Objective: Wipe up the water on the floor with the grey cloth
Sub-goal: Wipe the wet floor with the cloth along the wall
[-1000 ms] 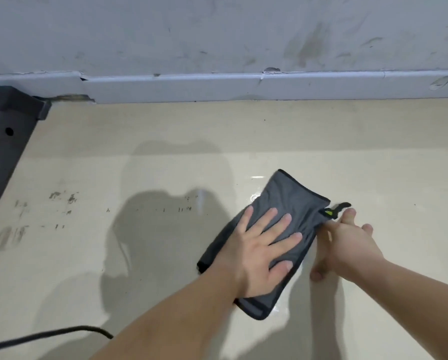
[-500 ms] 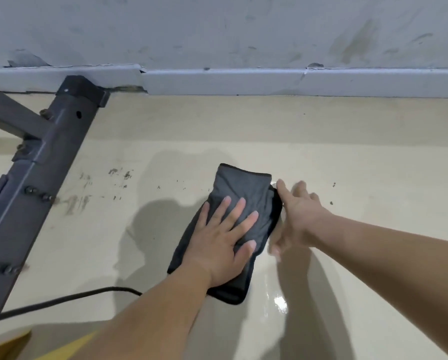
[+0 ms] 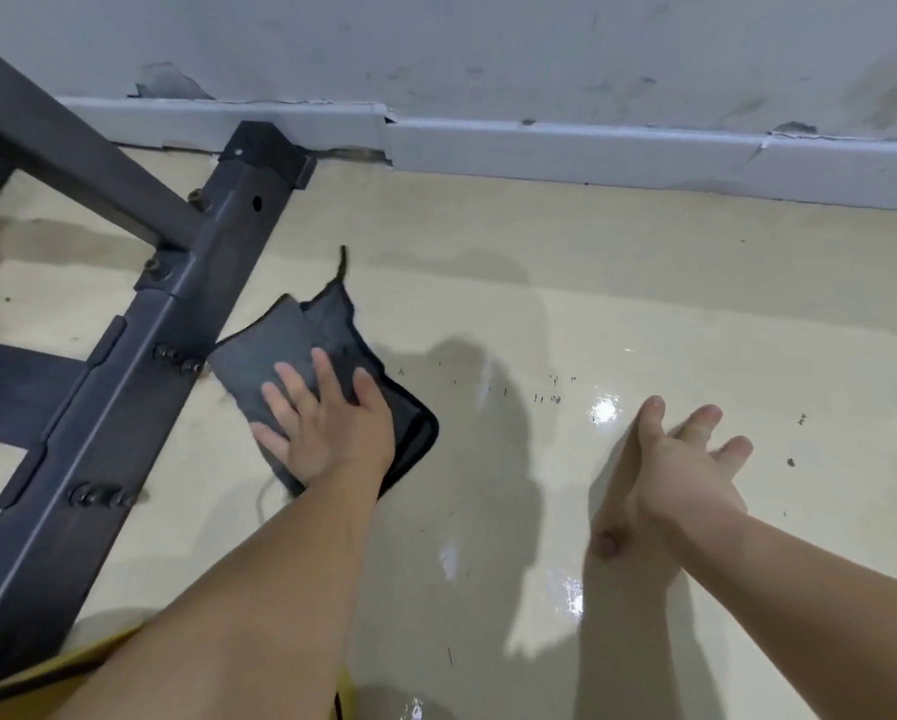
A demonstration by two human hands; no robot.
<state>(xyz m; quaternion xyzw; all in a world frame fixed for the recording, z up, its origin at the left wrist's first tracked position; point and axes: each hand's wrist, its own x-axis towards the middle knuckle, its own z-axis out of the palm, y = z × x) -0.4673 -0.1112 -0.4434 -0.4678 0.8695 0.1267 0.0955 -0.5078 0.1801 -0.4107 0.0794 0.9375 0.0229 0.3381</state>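
Left hand [image 3: 327, 433]: palm flat on the grey cloth [image 3: 311, 361], now swept toward 9 o'clock against the metal frame [image 3: 186, 304]
Right hand [image 3: 680, 470]: off the cloth, grip open, holding nothing
Water [image 3: 571, 589]: sheen remains at 5 o'clock, unwiped

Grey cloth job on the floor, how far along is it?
Done: cannot judge. In hand: the left hand presses the grey cloth flat beside the metal frame. Left: glossy wet patches shine on the floor near the open right hand, away from the cloth.

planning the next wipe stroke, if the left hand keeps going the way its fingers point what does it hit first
Probably the dark metal frame. The left hand lies flat on the grey cloth, fingers pointing up-left, and the cloth's far corner already looks close against the frame's bolts.
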